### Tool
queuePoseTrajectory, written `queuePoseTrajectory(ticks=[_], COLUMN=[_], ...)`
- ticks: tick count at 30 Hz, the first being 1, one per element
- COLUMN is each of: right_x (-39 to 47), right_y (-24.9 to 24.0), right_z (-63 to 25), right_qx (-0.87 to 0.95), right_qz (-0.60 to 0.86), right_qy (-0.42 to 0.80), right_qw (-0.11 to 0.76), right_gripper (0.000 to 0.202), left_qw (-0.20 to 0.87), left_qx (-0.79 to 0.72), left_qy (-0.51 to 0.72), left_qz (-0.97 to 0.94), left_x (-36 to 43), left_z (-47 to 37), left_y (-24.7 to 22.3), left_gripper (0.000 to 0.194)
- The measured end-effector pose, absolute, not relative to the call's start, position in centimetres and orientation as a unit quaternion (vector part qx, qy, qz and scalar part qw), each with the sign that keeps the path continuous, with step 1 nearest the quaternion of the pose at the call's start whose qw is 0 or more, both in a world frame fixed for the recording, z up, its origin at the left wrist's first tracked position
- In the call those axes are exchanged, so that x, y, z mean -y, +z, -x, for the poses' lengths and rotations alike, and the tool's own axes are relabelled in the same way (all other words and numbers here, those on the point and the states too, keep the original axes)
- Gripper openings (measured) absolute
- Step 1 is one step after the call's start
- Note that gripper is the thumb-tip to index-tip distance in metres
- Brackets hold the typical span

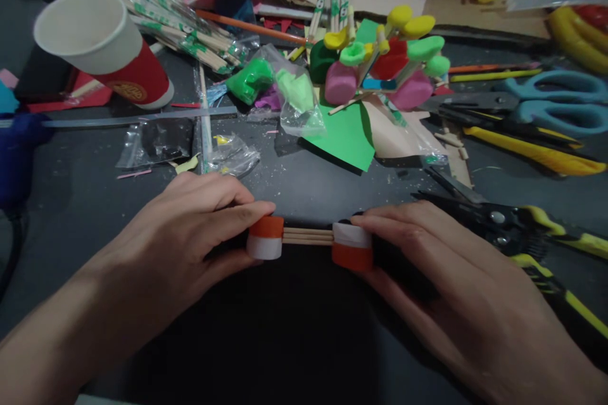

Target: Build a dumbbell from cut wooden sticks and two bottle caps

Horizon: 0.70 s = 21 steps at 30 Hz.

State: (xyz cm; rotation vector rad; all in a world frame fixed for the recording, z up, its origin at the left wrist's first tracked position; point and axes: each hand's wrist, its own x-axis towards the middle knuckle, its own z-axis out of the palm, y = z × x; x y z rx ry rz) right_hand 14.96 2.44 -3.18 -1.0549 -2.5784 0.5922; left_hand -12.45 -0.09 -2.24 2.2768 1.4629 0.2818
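Left hand (190,234) pinching the left orange-and-white clay block (265,238), fingers closed around it, thumb below, index on top. Right hand (437,266) gripping the right orange-and-white clay block (352,245) the same way, fingers wrapped over its top. Both blocks joined by thin wooden sticks (308,236) running level between them, ends stuck into each block. Whole assembly sitting low over the dark bench (304,183) near its front edge, centre; cannot tell whether touching the surface. Just beside the right hand, towards the right edge: black pliers with yellow-striped handles (513,231). Further back on the right: blue scissors (555,101) and a yellow-handled tool (532,150). Back centre: colourful clay-and-stick model (380,63) on green paper (344,136). Back left corner: tipped red-and-white paper cup (102,47), next to a heap of wrapped chopsticks (175,22). Clear bags with green clay (266,85) between cup and model.
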Motion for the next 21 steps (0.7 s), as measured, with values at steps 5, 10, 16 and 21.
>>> queuePoseTrajectory(ticks=[5,10,16,21], right_x=[-2.47,-2.45,-2.43,-2.42], right_y=[-2.98,-2.99,-2.99,-3.18], right_z=[-14.98,-14.99,-14.93,-15.02], right_qx=[0.896,0.893,0.895,0.895], right_qz=[0.362,0.367,0.366,0.370], right_qy=[0.209,0.212,0.213,0.204], right_qw=[0.149,0.147,0.141,0.143], right_gripper=[0.019,0.020,0.019,0.019], left_qw=[0.208,0.205,0.215,0.219], left_qx=[-0.519,-0.522,-0.513,-0.526], left_qy=[0.095,0.094,0.090,0.097], left_qz=[-0.824,-0.823,-0.826,-0.816], left_x=[0.09,0.09,-0.07,0.09], left_z=[12.58,12.67,12.73,12.56], left_y=[-2.06,-1.93,-1.99,-1.98], left_gripper=[0.021,0.021,0.021,0.019])
